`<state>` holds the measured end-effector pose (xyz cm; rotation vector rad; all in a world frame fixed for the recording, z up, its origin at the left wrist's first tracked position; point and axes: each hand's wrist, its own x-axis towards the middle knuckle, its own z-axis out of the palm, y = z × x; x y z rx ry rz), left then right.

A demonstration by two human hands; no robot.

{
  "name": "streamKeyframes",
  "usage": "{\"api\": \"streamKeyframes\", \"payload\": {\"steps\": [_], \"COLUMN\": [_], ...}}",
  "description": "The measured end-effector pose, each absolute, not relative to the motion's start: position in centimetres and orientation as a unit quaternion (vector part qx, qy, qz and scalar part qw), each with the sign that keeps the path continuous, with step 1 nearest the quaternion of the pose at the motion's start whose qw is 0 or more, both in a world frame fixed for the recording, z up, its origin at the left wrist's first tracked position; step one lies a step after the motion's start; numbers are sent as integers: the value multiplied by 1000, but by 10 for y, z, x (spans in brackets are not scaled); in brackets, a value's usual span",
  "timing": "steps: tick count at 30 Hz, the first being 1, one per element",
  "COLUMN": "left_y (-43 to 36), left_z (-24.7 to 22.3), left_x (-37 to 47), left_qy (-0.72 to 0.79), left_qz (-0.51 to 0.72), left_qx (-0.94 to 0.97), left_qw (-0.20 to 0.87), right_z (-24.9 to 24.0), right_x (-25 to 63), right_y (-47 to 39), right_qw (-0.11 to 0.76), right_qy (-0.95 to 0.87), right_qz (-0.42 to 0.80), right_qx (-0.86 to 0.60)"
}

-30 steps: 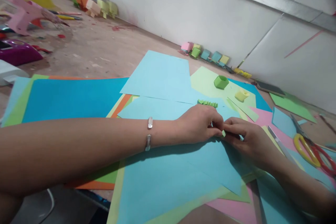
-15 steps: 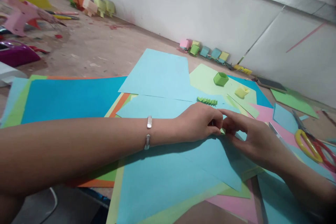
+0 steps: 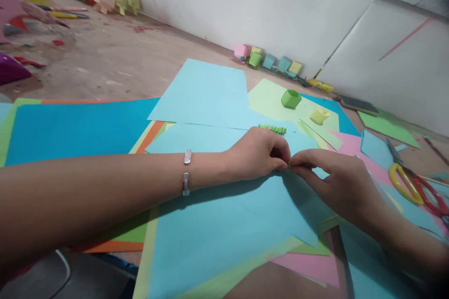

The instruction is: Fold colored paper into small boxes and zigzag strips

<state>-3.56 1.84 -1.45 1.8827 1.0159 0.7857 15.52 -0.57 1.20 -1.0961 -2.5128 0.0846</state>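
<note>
My left hand point(image 3: 257, 153) reaches across from the left, its fingers curled and pinched at the tips. Facing it, my right hand point(image 3: 329, 175) is closed in a pinch of thumb and forefinger. Between the two sets of fingertips shows a tiny bit of a small piece of green paper point(image 3: 289, 165), mostly hidden by the fingers. Both hands are just above light blue paper sheets point(image 3: 224, 229). Right behind my left hand lies a folded green paper strip point(image 3: 272, 129) with a zigzag edge.
A green paper cup shape point(image 3: 291, 98) and a yellow folded paper piece point(image 3: 319, 115) sit farther back. Scissors point(image 3: 407, 182) with yellow and red handles lie at right. Small paper boxes point(image 3: 269, 61) line the wall. A pink glue gun point(image 3: 21, 14) is at far left.
My right hand's fingers have closed into a tighter pinch beside the left fingertips, and less of the green paper shows. The whole view has shifted slightly, moving things left and up.
</note>
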Motion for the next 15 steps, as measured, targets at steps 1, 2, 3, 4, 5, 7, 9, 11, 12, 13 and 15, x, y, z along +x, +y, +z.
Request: {"api": "streamKeyframes", "payload": {"steps": [1,2,3,4,5,7,9,11,12,13,15], "left_y": [18,18,17,17,17,16,15,15,15,15,14], "left_z": [-15,-15,-16,-16,-16,-15,-13,-12,-11,-11,-12], "left_x": [-36,-36,-35,-35,-35,-35,-35,-35,-35,-35,-35], "left_qy": [407,407,408,409,413,427,443,449,448,445,438], "left_qz": [319,325,330,333,333,325,315,309,308,307,311], "left_qx": [747,743,739,737,736,738,740,739,737,734,728], "left_qw": [419,420,422,422,421,409,395,396,402,411,426], "right_z": [12,13,13,13,12,11,9,7,6,5,4], "right_x": [154,154,153,152,152,151,151,150,150,150,150], "right_y": [-6,-7,-7,-8,-8,-9,-10,-11,-11,-12,-12], "right_qw": [196,195,193,192,189,181,173,170,172,174,182], "right_qy": [-901,-903,-904,-906,-907,-911,-913,-914,-915,-915,-914], "right_qz": [21,11,3,-5,-11,-16,-17,-16,-16,-16,-19], "right_qx": [-387,-384,-381,-378,-375,-370,-369,-368,-366,-364,-363]}}
